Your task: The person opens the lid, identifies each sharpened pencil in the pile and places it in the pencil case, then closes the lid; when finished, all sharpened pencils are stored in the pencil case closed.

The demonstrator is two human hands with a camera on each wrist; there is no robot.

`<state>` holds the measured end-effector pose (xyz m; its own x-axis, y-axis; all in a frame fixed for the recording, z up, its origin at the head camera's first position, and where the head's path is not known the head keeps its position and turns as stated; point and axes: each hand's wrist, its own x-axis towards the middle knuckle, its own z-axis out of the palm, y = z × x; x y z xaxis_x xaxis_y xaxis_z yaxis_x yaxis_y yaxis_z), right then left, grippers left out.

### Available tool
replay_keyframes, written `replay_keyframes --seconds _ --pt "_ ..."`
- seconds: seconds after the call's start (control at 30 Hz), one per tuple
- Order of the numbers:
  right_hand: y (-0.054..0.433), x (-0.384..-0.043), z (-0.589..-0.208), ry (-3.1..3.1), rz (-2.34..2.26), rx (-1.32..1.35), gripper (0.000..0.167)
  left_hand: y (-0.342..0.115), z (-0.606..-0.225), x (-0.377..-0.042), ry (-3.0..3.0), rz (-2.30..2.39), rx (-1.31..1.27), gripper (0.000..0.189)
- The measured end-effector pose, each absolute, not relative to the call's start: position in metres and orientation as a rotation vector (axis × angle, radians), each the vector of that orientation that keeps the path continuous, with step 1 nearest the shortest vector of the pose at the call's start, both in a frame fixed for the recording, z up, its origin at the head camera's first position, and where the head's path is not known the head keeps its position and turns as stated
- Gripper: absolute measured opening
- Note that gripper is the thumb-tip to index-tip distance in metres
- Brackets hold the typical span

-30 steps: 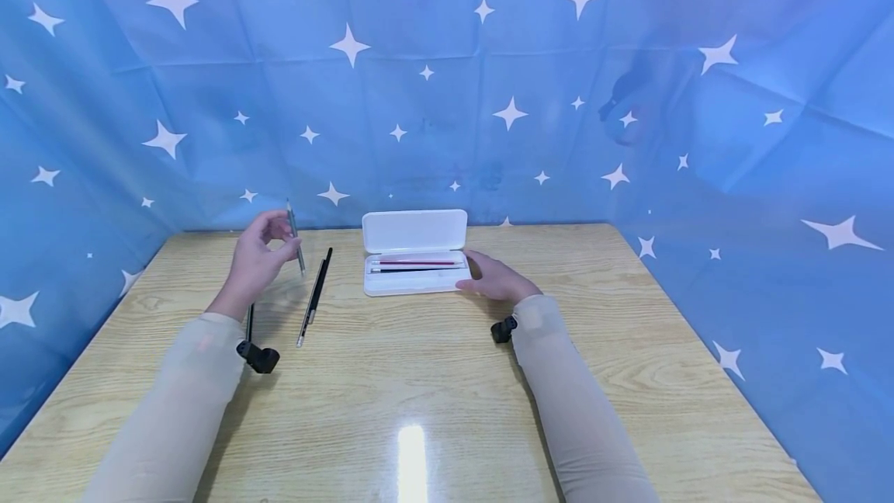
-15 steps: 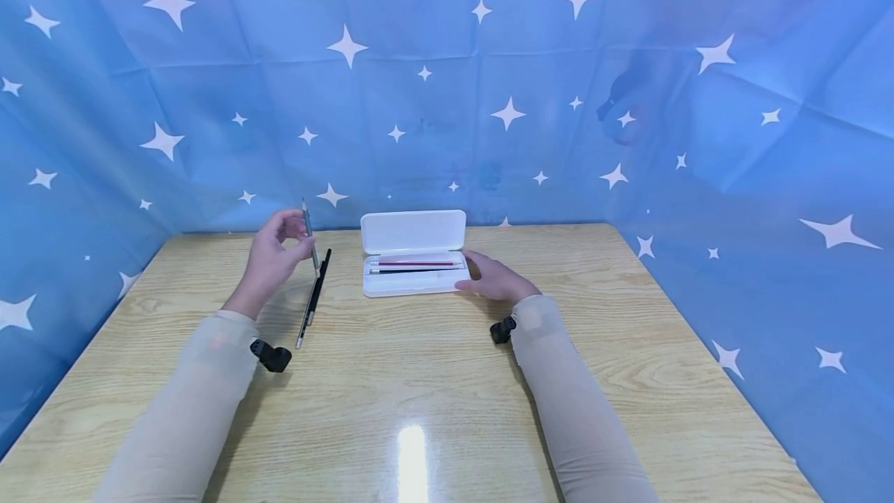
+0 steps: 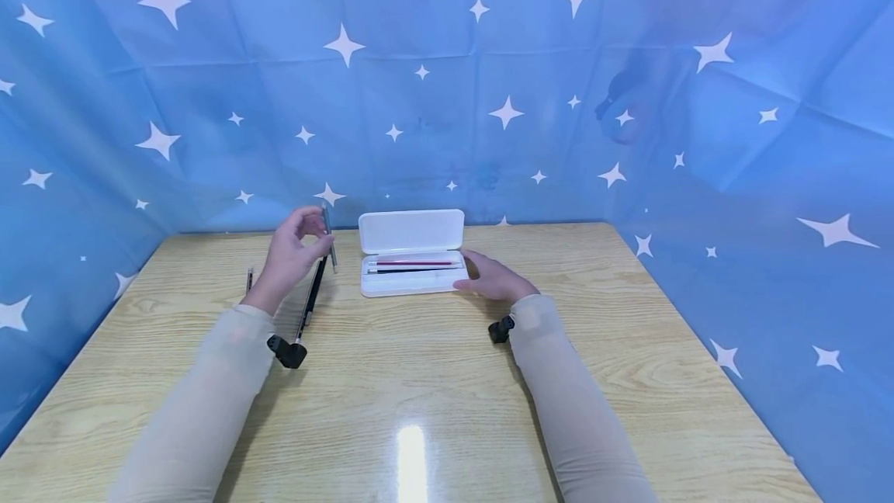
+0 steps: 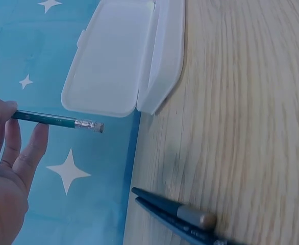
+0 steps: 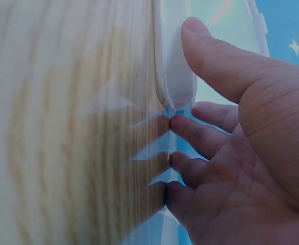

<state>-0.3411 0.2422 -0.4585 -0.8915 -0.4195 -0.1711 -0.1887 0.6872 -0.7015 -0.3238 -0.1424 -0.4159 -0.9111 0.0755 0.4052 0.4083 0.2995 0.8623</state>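
Observation:
My left hand (image 3: 289,258) pinches a green pencil (image 4: 63,121) between thumb and fingers, its metal band and eraser sticking out. In the head view the pencil stands steeply tilted above the table, left of a white pencil case (image 3: 412,231). The case lies open, its lid raised at the back. Inside lie a red pencil (image 3: 412,263) and a black pencil (image 3: 401,271). My right hand (image 3: 497,278) holds the case's right end, thumb at the front corner. In the right wrist view its lower fingertips touch the table.
Two dark pencil-like sticks (image 3: 316,286) lie together on the wooden table (image 3: 391,379), partly under the left hand and wrist camera. Another dark stick (image 3: 250,278) shows beside the left wrist. A blue star-printed cloth (image 3: 419,99) hangs behind the table.
My left hand has moved right with the green pencil, passing above the dark sticks towards the case. The right hand and the case have stayed in place.

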Motion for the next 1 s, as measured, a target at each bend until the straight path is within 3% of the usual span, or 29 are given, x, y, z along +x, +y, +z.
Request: replay_keyframes --seconds 1.0 --pt "0.241 -0.341 -0.458 2.556 -1.070 -0.508 0.078 -0.112 -0.423 -0.339 -2.269 -1.667 -0.479 0.046"
